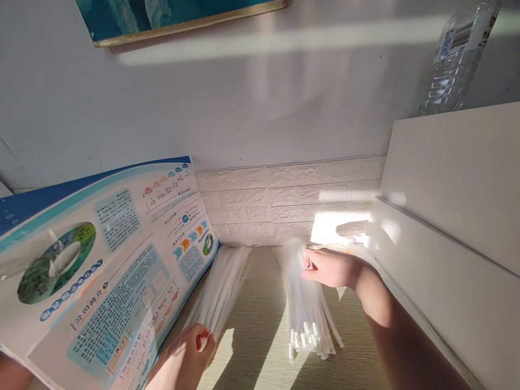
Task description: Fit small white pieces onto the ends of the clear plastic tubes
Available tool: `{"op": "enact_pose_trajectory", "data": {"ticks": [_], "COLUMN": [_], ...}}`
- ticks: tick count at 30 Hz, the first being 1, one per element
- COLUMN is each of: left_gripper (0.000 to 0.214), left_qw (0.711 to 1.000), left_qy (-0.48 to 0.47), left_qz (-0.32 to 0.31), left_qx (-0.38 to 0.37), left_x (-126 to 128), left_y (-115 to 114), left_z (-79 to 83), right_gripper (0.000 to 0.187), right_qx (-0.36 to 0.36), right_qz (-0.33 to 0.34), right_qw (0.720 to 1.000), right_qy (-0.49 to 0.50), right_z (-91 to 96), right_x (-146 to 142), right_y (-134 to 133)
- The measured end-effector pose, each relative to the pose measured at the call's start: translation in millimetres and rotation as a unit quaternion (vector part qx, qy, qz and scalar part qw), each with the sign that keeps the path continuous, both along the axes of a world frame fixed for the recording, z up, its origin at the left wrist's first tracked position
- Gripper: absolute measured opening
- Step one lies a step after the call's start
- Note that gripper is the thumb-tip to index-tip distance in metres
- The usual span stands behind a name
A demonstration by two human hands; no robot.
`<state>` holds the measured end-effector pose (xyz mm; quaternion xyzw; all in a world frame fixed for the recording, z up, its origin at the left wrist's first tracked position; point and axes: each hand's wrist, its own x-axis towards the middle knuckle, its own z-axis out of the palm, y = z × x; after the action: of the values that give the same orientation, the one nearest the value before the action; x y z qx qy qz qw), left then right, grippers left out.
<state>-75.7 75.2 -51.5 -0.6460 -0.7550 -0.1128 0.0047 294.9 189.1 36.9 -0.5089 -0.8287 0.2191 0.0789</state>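
Note:
On the table lie two bundles of long, thin, translucent plastic sticks. The right bundle point(306, 309) has short white ends toward me, and its far part is blurred. At its right edge, near the far end, my right hand point(331, 266) curls its thumb and fingers against the sticks. The left bundle point(223, 290) slants toward me beside a printed poster point(122, 260). My left hand point(189, 346) is closed at this bundle's near end, thumb and forefinger curled together; what lies between them is hidden.
The poster stands tilted on the left. White brick-pattern panelling point(292, 189) runs along the back. White boxes or panels point(455, 179) border the right side, with a clear plastic bottle point(457, 70) on top. A picture point(170, 16) hangs above.

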Motion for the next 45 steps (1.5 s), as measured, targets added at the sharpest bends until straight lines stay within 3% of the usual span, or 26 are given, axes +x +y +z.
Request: {"op": "enact_pose_trajectory", "data": {"ticks": [3,5,8,13,15,18,20,22,24,27,30,32,38,45], "left_gripper": [0.021,0.022,0.027,0.034,0.031,0.020,0.014,0.011,0.010,0.013,0.023,0.021,0.014,0.012], "left_qw": [0.998,0.992,0.976,0.936,0.924,0.910,0.890,0.861,0.827,0.760,0.697,0.671,0.649,0.680], "left_qy": [-0.045,-0.095,-0.127,-0.104,-0.113,-0.166,-0.234,-0.324,-0.403,-0.505,-0.565,-0.591,-0.621,-0.614], "left_qz": [0.039,0.083,0.121,0.065,0.033,-0.066,-0.138,-0.181,-0.247,-0.324,-0.388,-0.411,-0.417,-0.375], "left_qx": [-0.021,0.004,0.132,0.329,0.364,0.374,0.367,0.349,0.303,0.250,0.212,0.178,0.137,0.143], "left_x": [-2.8,-0.5,9.5,37.1,52.0,79.1,99.2,119.8,139.8,166.5,187.2,196.8,203.3,189.9], "left_y": [3.6,3.1,-3.3,-9.6,-4.7,9.6,21.7,35.4,51.0,77.3,102.7,115.7,129.1,128.7], "left_z": [0.5,7.2,26.4,60.0,70.6,89.3,106.0,124.9,143.3,163.1,169.9,169.4,165.3,162.2], "right_gripper": [0.022,0.018,0.010,0.010,0.007,0.025,0.036,0.039,0.032,0.024,0.027,0.027,0.028,0.034], "right_qx": [0.012,0.029,0.064,0.155,0.251,0.430,0.494,0.519,0.520,0.464,0.396,0.358,0.292,0.294], "right_qz": [0.003,0.001,0.000,0.010,0.018,0.069,0.113,0.131,0.095,-0.019,-0.101,-0.135,-0.162,-0.132], "right_qw": [1.000,0.999,0.996,0.981,0.956,0.874,0.834,0.817,0.818,0.843,0.843,0.834,0.847,0.864], "right_qy": [0.012,0.027,0.056,0.112,0.154,0.215,0.218,0.215,0.227,0.272,0.348,0.397,0.413,0.387], "right_z": [-1.6,-1.5,3.1,22.7,31.8,43.6,49.0,51.8,52.0,50.4,51.1,53.3,56.3,52.1], "right_x": [-0.3,-1.7,-6.2,-21.9,-30.7,-42.6,-47.7,-49.8,-48.9,-42.7,-33.4,-27.7,-20.8,-24.8], "right_y": [-0.9,-3.3,-8.5,-17.5,-23.0,-33.9,-40.4,-43.6,-42.8,-37.0,-31.1,-28.5,-24.9,-24.6]}}
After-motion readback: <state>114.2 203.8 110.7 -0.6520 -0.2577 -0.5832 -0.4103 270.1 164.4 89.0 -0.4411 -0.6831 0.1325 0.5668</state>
